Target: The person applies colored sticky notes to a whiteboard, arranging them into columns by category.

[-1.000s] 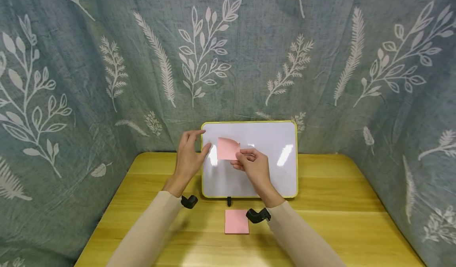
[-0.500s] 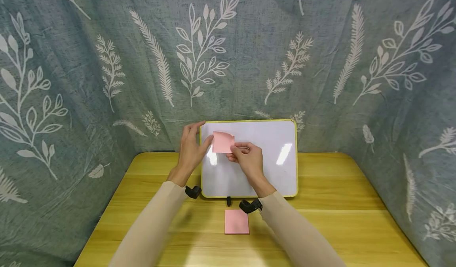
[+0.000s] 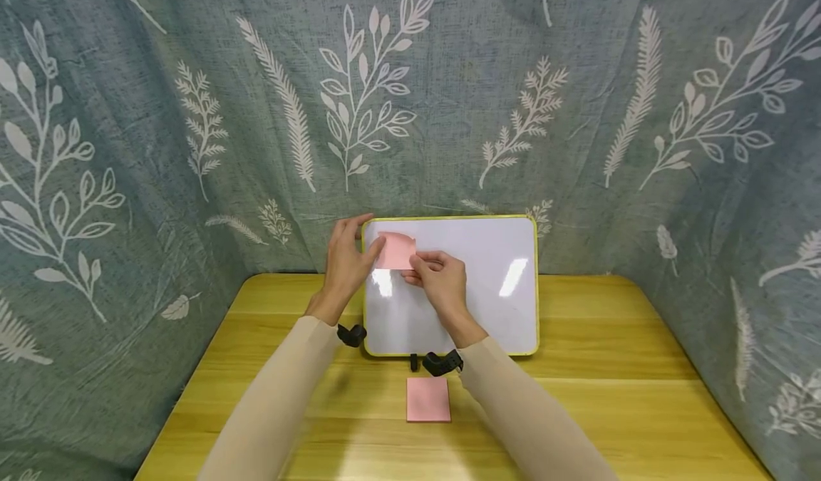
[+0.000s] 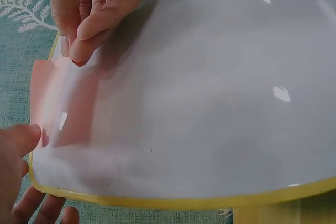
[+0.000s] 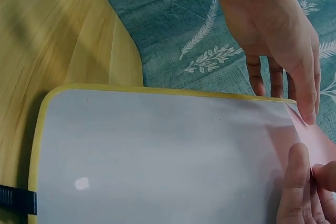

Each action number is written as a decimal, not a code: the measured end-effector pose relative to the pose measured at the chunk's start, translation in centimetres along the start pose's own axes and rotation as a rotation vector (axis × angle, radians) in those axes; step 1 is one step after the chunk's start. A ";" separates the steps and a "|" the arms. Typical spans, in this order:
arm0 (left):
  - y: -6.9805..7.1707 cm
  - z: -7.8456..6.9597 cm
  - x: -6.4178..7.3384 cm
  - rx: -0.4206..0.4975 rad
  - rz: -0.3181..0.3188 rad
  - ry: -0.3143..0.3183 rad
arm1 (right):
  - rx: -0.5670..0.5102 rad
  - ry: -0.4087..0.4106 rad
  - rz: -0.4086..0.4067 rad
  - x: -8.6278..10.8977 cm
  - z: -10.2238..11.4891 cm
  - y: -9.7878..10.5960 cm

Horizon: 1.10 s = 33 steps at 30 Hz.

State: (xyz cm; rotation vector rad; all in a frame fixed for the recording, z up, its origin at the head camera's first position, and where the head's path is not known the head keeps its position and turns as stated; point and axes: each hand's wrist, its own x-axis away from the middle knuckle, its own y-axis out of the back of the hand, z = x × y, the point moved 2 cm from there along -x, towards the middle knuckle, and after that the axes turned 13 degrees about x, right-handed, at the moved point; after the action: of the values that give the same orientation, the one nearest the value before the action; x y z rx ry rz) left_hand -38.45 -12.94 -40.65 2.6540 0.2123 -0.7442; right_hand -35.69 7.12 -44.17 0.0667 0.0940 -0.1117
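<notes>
My right hand pinches a pink sticky note by its lower right corner, between thumb and fingertips. The note stands before the upper left part of a yellow-rimmed whiteboard, its top edge slightly curled. In the left wrist view, the note's pink reflection shows on the glossy surface beside it. At the board's left edge is my left hand, its thumb touching the note's left side. Its other fingers reach behind the rim, as the right wrist view shows; their tips are partly hidden.
A pad of pink sticky notes lies on the wooden table before the board. A small black foot juts from the board's lower edge. Behind hangs a leaf-patterned blue-green curtain. Both wrists carry black camera mounts.
The right hand has carried the sticky note up and left towards the board's upper left corner. The left hand has risen slightly, and its thumb now meets the note.
</notes>
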 end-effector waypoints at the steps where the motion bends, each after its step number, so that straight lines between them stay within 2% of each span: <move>1: 0.0 0.0 -0.1 -0.001 0.002 0.004 | -0.001 0.000 -0.002 -0.1 0.0 0.0; 7: -0.3 -0.1 -0.4 -0.014 0.006 0.036 | -0.001 -0.005 -0.016 -0.3 0.0 0.0; 33: -1.4 0.0 -0.7 -0.013 -0.043 0.086 | 0.041 0.005 -0.050 -0.6 -0.1 -0.1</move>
State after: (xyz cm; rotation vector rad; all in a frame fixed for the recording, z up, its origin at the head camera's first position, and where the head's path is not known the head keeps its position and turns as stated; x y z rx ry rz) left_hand -39.38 -11.73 -40.72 2.6794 0.2977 -0.6402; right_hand -36.28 7.12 -44.25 0.1053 0.0986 -0.1634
